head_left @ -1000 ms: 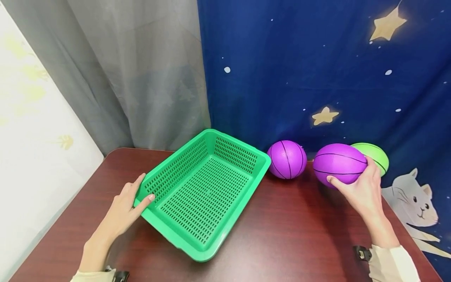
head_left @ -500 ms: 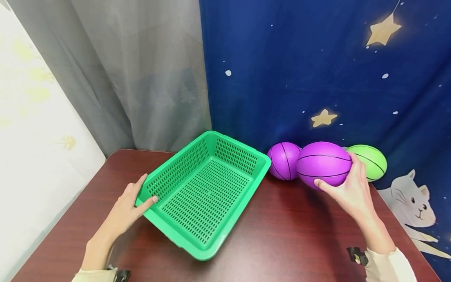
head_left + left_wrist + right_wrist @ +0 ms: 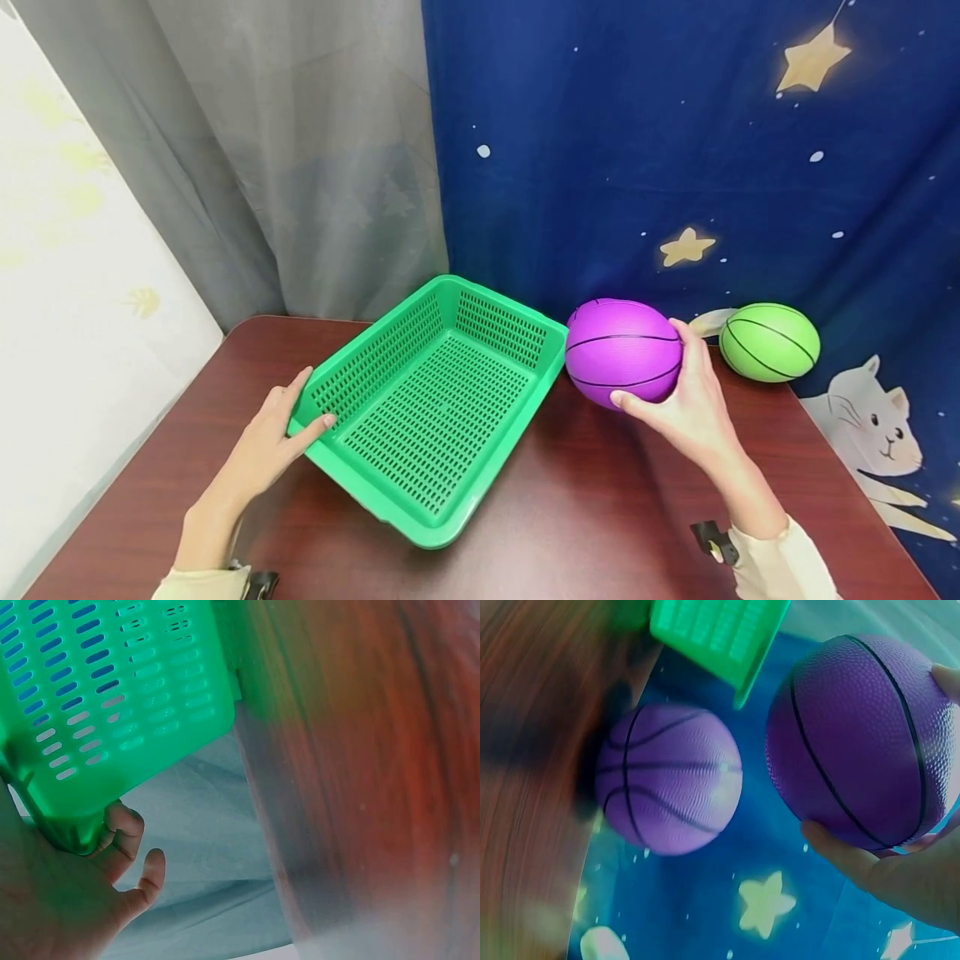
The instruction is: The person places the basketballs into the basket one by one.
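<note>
With the green basket (image 3: 431,533) as the reference, the purple ball (image 3: 622,354) was held up off the table (image 3: 600,517) just beyond the basket's right corner. The right hand (image 3: 693,408) was clamped on it, thumb low on the near face and fingers round the side away from the basket. Its pebbled skin looked grippy rather than slippery; it was probably light, hollow, slightly springy and hard to damage. A spread hold across its widest part seemed best, since a fingertip pinch could let so round a thing roll free. The left hand (image 3: 266,437), well apart from the right, gripped the basket's left corner, thumb inside the rim, fingers outside. The slotted plastic looked light and a little flexible, so the thick rim seemed the sound place to hold. A second purple ball (image 3: 667,780) sat near the basket's right corner, and a green ball (image 3: 769,342) farther right of the basket.
</note>
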Demonstrator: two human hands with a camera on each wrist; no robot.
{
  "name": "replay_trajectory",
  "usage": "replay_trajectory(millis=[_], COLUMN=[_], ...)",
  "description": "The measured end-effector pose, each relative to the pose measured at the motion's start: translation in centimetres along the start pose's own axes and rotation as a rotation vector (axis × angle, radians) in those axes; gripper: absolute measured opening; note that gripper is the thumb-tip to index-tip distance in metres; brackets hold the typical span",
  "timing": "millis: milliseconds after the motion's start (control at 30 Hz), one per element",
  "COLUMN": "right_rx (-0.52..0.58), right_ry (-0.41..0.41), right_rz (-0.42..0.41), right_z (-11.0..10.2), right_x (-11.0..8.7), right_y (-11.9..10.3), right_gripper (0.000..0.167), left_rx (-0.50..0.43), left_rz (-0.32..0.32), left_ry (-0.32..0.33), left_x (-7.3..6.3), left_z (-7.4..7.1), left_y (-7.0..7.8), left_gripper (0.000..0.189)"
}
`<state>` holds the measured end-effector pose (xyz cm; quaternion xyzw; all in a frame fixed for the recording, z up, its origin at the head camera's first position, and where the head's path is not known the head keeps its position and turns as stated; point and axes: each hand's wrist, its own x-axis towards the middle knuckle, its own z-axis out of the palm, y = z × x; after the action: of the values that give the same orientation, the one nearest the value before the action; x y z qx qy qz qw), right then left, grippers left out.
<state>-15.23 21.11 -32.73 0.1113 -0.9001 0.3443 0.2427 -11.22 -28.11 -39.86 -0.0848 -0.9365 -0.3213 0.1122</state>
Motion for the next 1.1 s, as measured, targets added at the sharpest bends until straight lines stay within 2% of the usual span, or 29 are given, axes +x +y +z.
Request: replay_trajectory(millis=[300,633,933,1100], right_rx=[0.069,0.131,0.171,0.184], right_ry=[-0.042,-0.124,-0.196,-0.247], right_rz=[-0.055,-0.121,-0.200,-0.192], right_z=[2.5,4.5,7.2,9.0], right_x=[0.2,0.5,0.5,0.3], right_y=[-2.4,-5.7,-8.3,-8.9], right_gripper=[0.106,0.107,0.105,0.102], left_rx=[0.014,0.042,0.045,0.034], left_rz=[0.038,0.029,0.042,0.046], left_ry=[0.026,0.022,0.022,0.029], left_x=[-0.1,0.0,-0.1,0.1], left_z=[0.0,0.0,0.0,0.2], left_y=[-0.2,-0.1,-0.2,-0.1], left_gripper=[0.074,0.073,0.072,0.072])
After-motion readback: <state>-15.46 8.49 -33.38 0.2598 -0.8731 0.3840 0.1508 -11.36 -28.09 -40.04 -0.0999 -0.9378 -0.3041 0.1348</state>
